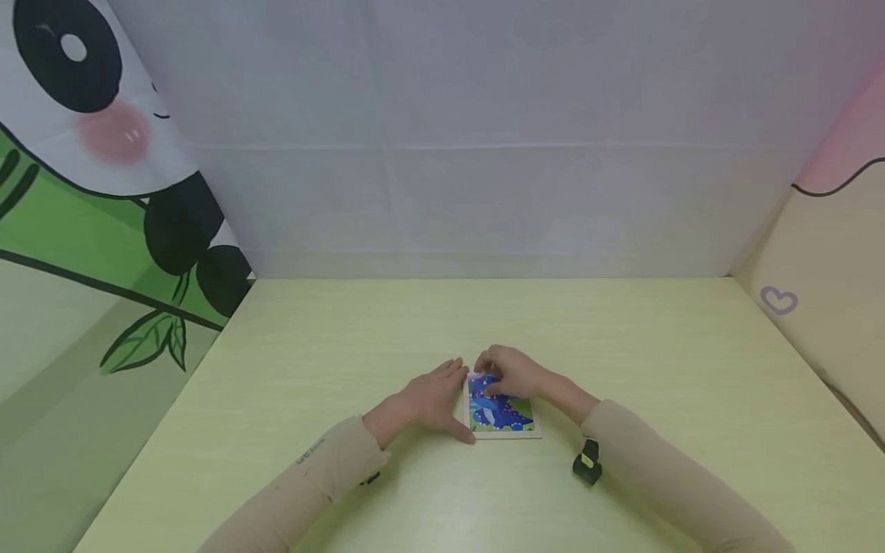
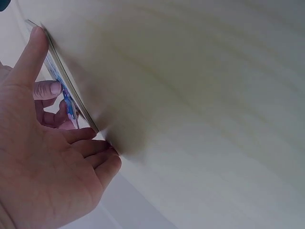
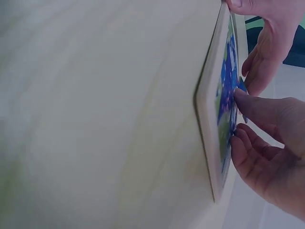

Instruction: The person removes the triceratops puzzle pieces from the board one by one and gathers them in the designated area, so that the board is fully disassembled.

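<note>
A small jigsaw puzzle [image 1: 501,415] in a pale board frame lies on the table, its picture a blue dinosaur on green. My left hand [image 1: 435,395] rests along the frame's left side, thumb stretched to the near corner and fingers towards the far one. In the left wrist view, that thumb [image 2: 34,55] touches the board's edge [image 2: 66,76]. Over the puzzle's upper part, my right hand [image 1: 515,372] pinches a puzzle piece [image 3: 242,86], which stands tilted up from the picture in the right wrist view. Fingers of the right hand cover the puzzle's upper right area.
The pale wooden table [image 1: 311,330] spreads around the puzzle. A plain whitish backdrop [image 1: 484,200] stands behind it. Cartoon-printed panels flank both sides, the left panel [image 1: 159,230] with a large face. A black wrist device [image 1: 588,462] sits below the right sleeve.
</note>
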A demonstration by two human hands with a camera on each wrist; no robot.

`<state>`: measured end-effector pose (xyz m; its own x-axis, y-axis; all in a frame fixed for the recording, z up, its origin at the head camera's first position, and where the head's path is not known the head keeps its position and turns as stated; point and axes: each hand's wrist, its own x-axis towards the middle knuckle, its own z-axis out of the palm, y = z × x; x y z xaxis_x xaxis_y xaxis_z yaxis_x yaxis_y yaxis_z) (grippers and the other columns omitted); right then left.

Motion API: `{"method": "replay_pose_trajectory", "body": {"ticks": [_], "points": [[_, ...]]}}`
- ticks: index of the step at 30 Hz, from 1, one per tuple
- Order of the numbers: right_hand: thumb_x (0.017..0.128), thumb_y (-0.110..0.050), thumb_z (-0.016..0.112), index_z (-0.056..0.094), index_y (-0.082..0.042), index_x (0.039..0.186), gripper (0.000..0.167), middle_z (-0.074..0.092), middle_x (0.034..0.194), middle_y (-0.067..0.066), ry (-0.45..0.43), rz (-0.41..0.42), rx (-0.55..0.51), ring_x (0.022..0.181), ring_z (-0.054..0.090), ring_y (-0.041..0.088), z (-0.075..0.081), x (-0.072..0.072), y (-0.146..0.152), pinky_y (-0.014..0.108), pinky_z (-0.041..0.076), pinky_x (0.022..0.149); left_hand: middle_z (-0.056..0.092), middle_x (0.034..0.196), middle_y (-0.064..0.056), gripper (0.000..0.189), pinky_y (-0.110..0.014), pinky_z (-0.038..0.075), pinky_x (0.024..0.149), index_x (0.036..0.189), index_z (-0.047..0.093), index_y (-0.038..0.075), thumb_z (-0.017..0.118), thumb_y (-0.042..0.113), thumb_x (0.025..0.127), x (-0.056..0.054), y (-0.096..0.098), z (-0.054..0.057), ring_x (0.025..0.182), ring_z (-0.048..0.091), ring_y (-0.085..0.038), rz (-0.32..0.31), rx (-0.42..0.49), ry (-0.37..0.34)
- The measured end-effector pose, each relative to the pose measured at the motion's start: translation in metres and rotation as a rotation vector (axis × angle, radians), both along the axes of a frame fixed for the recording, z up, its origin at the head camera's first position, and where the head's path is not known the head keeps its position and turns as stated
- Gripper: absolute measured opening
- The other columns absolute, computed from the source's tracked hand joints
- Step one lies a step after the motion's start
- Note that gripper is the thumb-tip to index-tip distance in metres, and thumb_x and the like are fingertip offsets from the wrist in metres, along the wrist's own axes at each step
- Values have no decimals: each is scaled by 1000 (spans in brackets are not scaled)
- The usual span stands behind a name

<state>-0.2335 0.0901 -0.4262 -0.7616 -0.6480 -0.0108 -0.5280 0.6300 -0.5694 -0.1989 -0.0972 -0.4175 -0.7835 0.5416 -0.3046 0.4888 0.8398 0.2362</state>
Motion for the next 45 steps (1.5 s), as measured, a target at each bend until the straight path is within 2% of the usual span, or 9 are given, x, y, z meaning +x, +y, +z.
{"method": "replay_pose_trajectory", "body": {"ticks": [3, 10, 18, 30, 38, 45], "points": [[77, -9, 72, 61, -3, 105, 31, 59, 91, 2, 17, 27, 24, 79, 52, 12, 1, 0, 0, 25, 48, 72, 17, 150, -15, 110, -43, 29, 107, 143, 21, 5, 69, 63, 64, 0, 0, 0, 138, 14, -27, 4, 2, -9], [77, -11, 72, 63, 0, 104, 30, 63, 89, 3, 14, 28, 37, 78, 55, 10, 4, 0, 3, 21, 49, 69, 18, 149, -16, 109, -43, 29, 107, 142, 23, 3, 69, 63, 63, 1, 0, 0, 137, 14, -28, -8, 13, -3], [75, -13, 74, 65, 1, 100, 30, 66, 89, 7, 55, 54, 3, 75, 59, 10, 4, -2, 7, 16, 50, 66, 17, 150, -15, 110, -41, 28, 108, 143, 22, 4, 69, 64, 63, -1, -1, -1, 138, 14, -26, 4, 6, 0], [76, -14, 73, 66, 1, 101, 30, 67, 91, 7, 72, 69, -36, 74, 59, 9, 0, -2, 10, 15, 50, 64, 17, 150, -15, 110, -42, 29, 107, 142, 24, 5, 70, 64, 61, -1, -2, -2, 138, 14, -26, 15, 13, -1], [78, -15, 71, 65, -1, 104, 29, 66, 93, 4, 116, 37, -12, 79, 60, 12, 10, 2, 20, 20, 51, 68, 17, 150, -14, 112, -43, 29, 107, 142, 24, 5, 70, 65, 60, -1, -2, -5, 137, 14, -26, 23, 22, 0], [78, -18, 70, 65, -4, 103, 29, 65, 95, 1, 118, 9, -3, 83, 58, 14, 18, 1, 37, 20, 49, 67, 17, 150, -15, 112, -42, 27, 108, 142, 24, 4, 71, 64, 60, -1, -3, -5, 137, 15, -27, 29, 32, -4]]}}
